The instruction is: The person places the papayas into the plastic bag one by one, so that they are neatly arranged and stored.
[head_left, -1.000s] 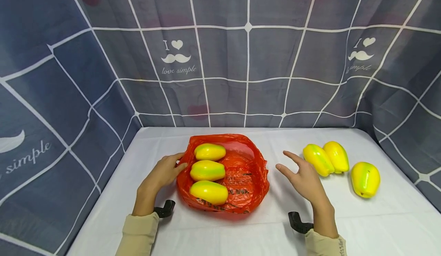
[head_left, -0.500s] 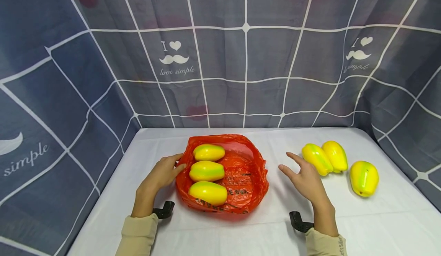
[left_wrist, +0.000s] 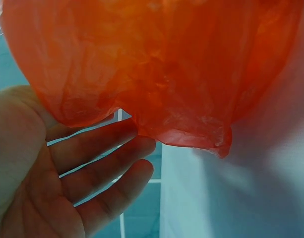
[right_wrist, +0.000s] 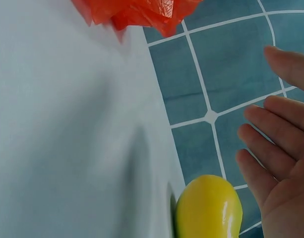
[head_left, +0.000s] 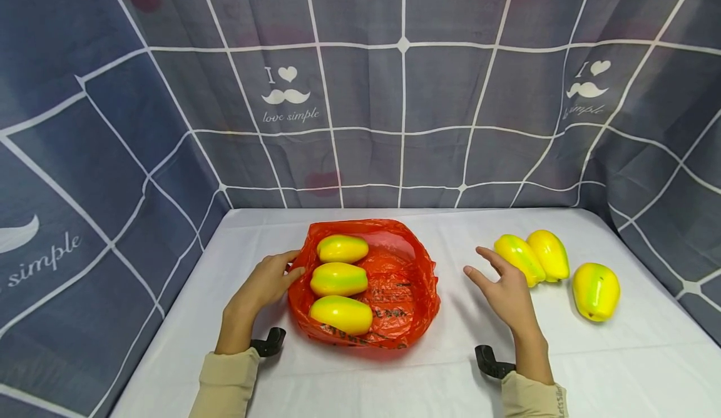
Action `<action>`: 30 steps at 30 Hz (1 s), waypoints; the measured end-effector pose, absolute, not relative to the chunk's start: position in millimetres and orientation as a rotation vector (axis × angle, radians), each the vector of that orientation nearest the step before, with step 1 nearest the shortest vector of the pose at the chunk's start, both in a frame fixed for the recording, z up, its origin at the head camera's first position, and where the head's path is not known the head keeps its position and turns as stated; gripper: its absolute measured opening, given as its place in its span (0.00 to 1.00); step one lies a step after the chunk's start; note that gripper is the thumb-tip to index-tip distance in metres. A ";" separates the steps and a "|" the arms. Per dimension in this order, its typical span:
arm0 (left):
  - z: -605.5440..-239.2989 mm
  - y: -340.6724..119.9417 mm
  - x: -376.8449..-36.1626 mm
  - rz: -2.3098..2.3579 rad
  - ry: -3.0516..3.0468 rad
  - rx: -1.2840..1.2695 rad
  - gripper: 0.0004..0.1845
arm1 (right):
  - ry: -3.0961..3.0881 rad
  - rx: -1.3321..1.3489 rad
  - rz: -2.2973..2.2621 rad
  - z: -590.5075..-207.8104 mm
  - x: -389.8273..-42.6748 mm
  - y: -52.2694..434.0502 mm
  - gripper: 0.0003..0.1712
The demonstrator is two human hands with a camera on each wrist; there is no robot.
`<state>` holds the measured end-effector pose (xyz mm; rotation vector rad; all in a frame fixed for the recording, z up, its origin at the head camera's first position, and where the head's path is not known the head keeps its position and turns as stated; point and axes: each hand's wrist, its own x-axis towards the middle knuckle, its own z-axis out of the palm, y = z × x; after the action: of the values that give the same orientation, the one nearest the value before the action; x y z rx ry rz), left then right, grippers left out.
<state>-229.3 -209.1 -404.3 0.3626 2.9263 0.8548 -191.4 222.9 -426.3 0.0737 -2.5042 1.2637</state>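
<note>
An open red plastic bag (head_left: 397,268) lies spread on the white table, dark printing on its inside. Three yellow-green fruits, mango-like or papaya-like, lie in a column along its left half: a far fruit (head_left: 342,249), a middle fruit (head_left: 339,279) and a near fruit (head_left: 341,315). My left hand (head_left: 267,283) touches the bag's left rim; in the left wrist view its fingers (left_wrist: 109,163) are extended beside the red film, which hides part of the hand. To the bag's right, my right hand (head_left: 507,296) hovers with fingers spread, holding nothing.
Beyond my right hand, two similar fruits (head_left: 519,260) lie side by side, and a single fruit (head_left: 597,293) lies farther right. A grey curtain (head_left: 360,92) with white lines borders the white table (head_left: 394,387) at the back and both sides.
My right hand has shifted slightly to the right, away from the bag, toward the fruit pair. The left hand stays at the bag's rim, and the bag and fruits keep their places.
</note>
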 end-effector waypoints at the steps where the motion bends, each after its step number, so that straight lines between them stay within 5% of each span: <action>1: -404.0 -209.4 -229.2 0.854 2.924 0.361 0.26 | -2.507 0.072 1.260 -426.7 -191.9 223.0 0.30; 16: -403.8 -207.6 -232.0 0.874 2.930 0.401 0.25 | -2.498 0.078 1.169 -421.4 -194.0 222.1 0.31; 30: -407.9 -208.7 -231.1 0.852 2.920 0.338 0.26 | -2.637 0.086 0.979 -401.4 -210.1 285.5 0.34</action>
<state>-231.1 -208.7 -407.9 0.3376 2.9203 0.8523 -210.1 285.5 -401.4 0.0857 -2.6368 0.9787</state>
